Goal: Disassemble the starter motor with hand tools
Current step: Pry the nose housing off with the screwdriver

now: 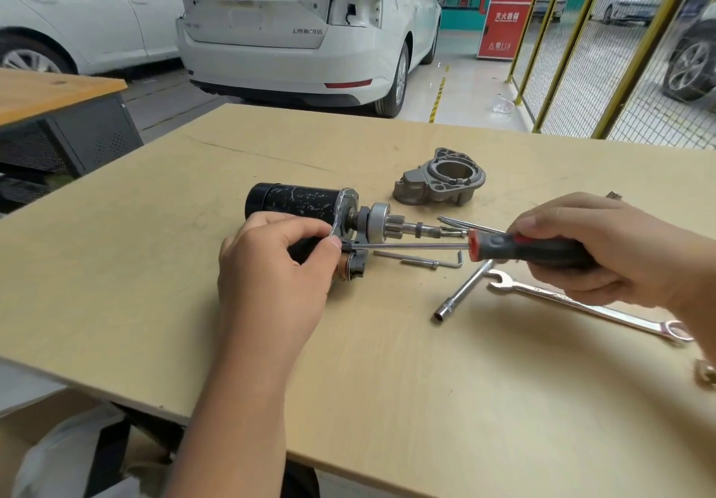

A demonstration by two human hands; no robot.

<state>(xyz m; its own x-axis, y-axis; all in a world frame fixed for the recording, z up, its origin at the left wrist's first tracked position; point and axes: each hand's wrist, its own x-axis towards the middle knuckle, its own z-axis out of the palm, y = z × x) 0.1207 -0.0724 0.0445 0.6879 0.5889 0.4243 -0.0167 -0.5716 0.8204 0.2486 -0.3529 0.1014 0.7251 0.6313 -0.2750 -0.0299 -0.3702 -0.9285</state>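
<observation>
One starter motor (306,203) is gripped by the left hand (277,265); one screwdriver (503,247) is clasped in the right hand (604,249), its tip at the left fingertips (334,242).

A car workshop — likely a training bay. Two white cars (294,28) are parked on a smooth painted floor in the upper half of the frame, the nearer one with a tail lamp (355,11) taken out. A yellow-framed mesh fence (604,51) closes off the upper right, with more cars behind it. A red fire cabinet (507,5) stands at top centre-right. In the middle, a plain wooden desk (387,362) carries hand tools — a spanner (581,303), a socket wrench (461,292), a hex key (426,259) — beside a cast housing (439,177) and a part-stripped motor (298,199). A second desk (50,90) sits at the left edge.
</observation>
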